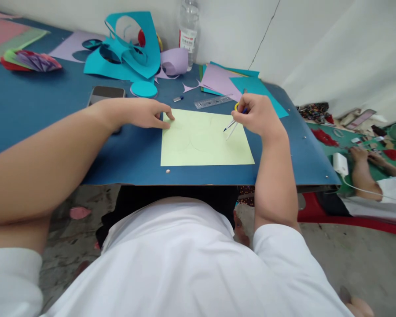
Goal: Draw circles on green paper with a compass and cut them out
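Observation:
A pale yellow-green sheet of paper (201, 152) lies flat near the table's front edge, with faint curved pencil lines on it. My left hand (148, 113) rests at the sheet's upper left corner, fingers apart, fingertips on the paper. In my right hand (255, 112) a drawing compass (230, 127) is pinched near its top, its two legs pointing down at the right part of the sheet. Whether both tips touch the paper I cannot tell. A clear ruler (214, 101) and a small eraser (178, 98) lie just beyond the sheet.
A phone (107, 93) lies partly behind my left forearm. Cut blue paper (128, 53), blue discs (144, 89), lilac sheets (219, 79) and a water bottle (188, 33) stand or lie along the wall. At right, another person's hands (359, 155) are over a green table (345, 143).

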The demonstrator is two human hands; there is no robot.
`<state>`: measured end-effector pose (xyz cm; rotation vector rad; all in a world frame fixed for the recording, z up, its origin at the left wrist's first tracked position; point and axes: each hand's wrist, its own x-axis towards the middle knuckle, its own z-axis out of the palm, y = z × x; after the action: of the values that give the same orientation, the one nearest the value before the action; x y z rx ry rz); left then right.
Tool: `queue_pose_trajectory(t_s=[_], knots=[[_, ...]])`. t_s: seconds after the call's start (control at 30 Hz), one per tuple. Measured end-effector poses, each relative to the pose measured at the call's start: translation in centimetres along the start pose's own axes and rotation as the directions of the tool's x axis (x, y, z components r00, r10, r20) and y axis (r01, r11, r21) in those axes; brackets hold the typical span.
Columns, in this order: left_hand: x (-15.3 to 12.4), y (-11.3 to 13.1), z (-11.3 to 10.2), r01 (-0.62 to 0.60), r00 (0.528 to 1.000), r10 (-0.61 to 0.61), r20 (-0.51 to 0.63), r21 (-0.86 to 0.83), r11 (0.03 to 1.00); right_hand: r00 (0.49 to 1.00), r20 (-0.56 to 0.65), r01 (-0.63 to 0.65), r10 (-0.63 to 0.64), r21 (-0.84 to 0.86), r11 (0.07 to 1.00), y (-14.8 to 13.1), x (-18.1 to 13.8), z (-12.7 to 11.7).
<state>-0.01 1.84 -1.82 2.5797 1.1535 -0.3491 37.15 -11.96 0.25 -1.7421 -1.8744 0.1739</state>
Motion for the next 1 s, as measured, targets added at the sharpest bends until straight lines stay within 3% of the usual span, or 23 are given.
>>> queue_pose_trajectory(t_s=[1.0], knots=[[-0.18, 0.23, -0.26, 0.007, 1.0, -0.008, -0.019, -0.054, 0.999, 1.0, 0.019, -0.002, 0.002, 0.011, 1.0, 0.26, 0.08, -0.18]])
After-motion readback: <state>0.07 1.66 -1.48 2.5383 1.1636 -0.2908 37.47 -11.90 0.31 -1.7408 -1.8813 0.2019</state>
